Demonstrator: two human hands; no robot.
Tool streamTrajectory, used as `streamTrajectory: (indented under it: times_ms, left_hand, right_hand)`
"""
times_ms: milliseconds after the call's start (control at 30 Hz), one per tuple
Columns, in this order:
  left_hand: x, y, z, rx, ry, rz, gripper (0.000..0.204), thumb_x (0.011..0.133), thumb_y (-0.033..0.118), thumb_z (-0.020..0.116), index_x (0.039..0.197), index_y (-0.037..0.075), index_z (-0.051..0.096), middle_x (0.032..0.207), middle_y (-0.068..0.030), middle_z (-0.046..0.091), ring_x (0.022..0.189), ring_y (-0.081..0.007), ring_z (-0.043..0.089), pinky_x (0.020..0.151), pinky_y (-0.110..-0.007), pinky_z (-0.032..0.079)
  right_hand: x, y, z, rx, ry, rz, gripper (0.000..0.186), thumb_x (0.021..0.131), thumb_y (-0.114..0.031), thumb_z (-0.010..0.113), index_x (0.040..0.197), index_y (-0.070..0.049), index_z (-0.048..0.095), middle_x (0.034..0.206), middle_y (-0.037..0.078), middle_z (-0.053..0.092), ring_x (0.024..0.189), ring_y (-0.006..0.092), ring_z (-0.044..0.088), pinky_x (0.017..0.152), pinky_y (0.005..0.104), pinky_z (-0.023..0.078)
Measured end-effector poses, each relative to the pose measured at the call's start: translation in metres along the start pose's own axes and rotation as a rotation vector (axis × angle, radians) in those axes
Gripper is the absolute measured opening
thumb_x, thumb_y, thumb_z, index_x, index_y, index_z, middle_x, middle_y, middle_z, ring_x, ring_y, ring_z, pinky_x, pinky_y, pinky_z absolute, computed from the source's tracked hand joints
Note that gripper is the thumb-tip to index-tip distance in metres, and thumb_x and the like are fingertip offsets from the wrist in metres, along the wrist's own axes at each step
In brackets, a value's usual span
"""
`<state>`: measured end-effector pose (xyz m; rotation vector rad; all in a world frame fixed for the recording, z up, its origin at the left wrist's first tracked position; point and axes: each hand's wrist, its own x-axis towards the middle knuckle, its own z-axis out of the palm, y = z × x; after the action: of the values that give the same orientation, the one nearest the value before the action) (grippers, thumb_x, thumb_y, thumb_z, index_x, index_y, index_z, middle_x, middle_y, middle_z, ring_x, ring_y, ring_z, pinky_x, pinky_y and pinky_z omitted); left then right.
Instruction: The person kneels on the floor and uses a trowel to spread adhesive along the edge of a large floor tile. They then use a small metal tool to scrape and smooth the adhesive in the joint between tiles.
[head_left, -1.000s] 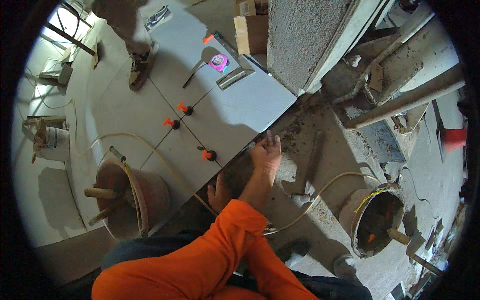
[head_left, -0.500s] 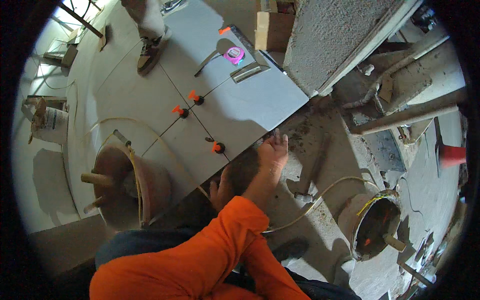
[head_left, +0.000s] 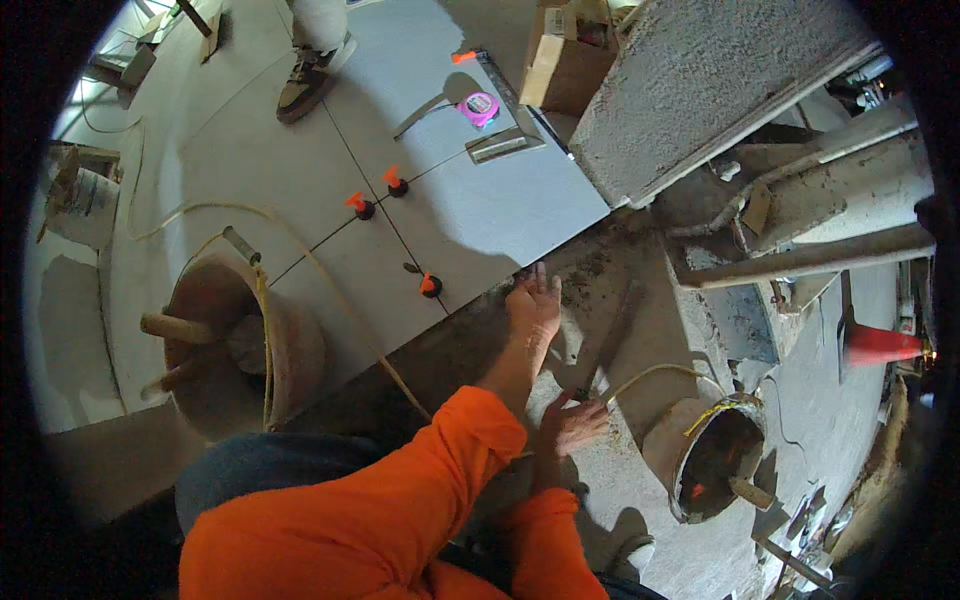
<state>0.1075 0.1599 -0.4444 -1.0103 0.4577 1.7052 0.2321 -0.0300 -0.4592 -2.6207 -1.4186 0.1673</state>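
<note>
My left hand (head_left: 533,310) reaches over the front edge of the light grey floor tiles (head_left: 520,210), fingers stretched and apart, fingertips beside the edge on the dark ground. Nothing shows in it. Below and to its right, my right hand (head_left: 575,425) closes over the head end of a hammer lying on the floor; its dark handle (head_left: 610,325) points away, and the head is covered by the hand. Orange-topped tile levelling clips (head_left: 430,285) stand in the tile joints. A pink tape measure (head_left: 479,108) and a flat metal tool (head_left: 500,146) lie on the far tile.
A bucket with wooden handles (head_left: 295,340) stands at left on the tiles, a cord (head_left: 340,290) beside it. Another bucket (head_left: 665,445) is at right. Farther off are a rough concrete block (head_left: 700,90), a cardboard box (head_left: 565,65), a red cone (head_left: 880,345) and another person's shoe (head_left: 303,88).
My right hand has come out from under my left arm and moved right onto the hammer. My left hand stays by the tile edge, its fingers straighter. The view has shifted slightly.
</note>
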Motion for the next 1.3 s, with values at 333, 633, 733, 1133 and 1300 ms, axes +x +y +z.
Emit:
streamTrajectory:
  times_ms: [333, 633, 733, 1133, 1300]
  left_hand:
    - [-0.003, -0.012, 0.007, -0.118, 0.0, -0.005, 0.038, 0.102, 0.017, 0.039, 0.137, 0.023, 0.053, 0.145, 0.0035, 0.053, 0.135, -0.0174, 0.048, 0.116, -0.048, 0.03]
    - [0.013, -0.024, 0.019, -0.133, 0.1, 0.052, 0.025, 0.099, 0.014, 0.04, 0.109, 0.008, 0.062, 0.132, -0.0076, 0.06, 0.136, -0.0259, 0.046, 0.112, -0.052, 0.036]
    - [0.007, -0.031, 0.02, -0.114, 0.067, 0.081, 0.024, 0.098, 0.013, 0.04, 0.111, 0.006, 0.059, 0.137, -0.0079, 0.056, 0.14, -0.0273, 0.041, 0.114, -0.054, 0.034]
    - [0.005, -0.039, 0.03, -0.128, 0.042, 0.042, 0.025, 0.098, 0.014, 0.037, 0.112, 0.005, 0.056, 0.146, -0.0084, 0.049, 0.143, -0.0259, 0.037, 0.12, -0.053, 0.023]
    - [-0.003, -0.046, 0.039, -0.051, 0.01, 0.086, 0.027, 0.099, 0.016, 0.037, 0.116, 0.008, 0.057, 0.147, -0.0032, 0.049, 0.144, -0.0228, 0.036, 0.12, -0.052, 0.021]
  right_hand:
    - [0.058, 0.027, -0.011, 0.587, -0.166, 0.373, 0.082, 0.068, -0.042, 0.086, 0.126, 0.003, 0.051, 0.125, 0.022, 0.056, 0.118, 0.0352, 0.052, 0.097, 0.0502, 0.043]
    - [-0.002, 0.06, -0.082, 0.846, -0.268, 0.366, 0.034, 0.082, -0.009, 0.07, 0.11, -0.005, 0.05, 0.102, 0.011, 0.061, 0.087, 0.0166, 0.061, 0.073, 0.0401, 0.051]
    - [-0.019, 0.072, -0.087, 1.262, -0.261, 0.455, 0.032, 0.085, -0.016, 0.067, 0.109, -0.007, 0.048, 0.09, 0.008, 0.062, 0.083, 0.017, 0.06, 0.07, 0.039, 0.053]
    - [-0.028, 0.066, -0.084, 1.679, -0.225, 0.889, 0.023, 0.103, -0.029, 0.046, 0.103, -0.007, 0.052, 0.094, 0.01, 0.064, 0.079, 0.0196, 0.063, 0.064, 0.0393, 0.054]
    - [-0.029, 0.056, -0.084, 1.539, -0.467, 0.659, 0.018, 0.1, -0.025, 0.057, 0.097, -0.008, 0.051, 0.077, 0.005, 0.057, 0.061, 0.0146, 0.056, 0.05, 0.0321, 0.045]
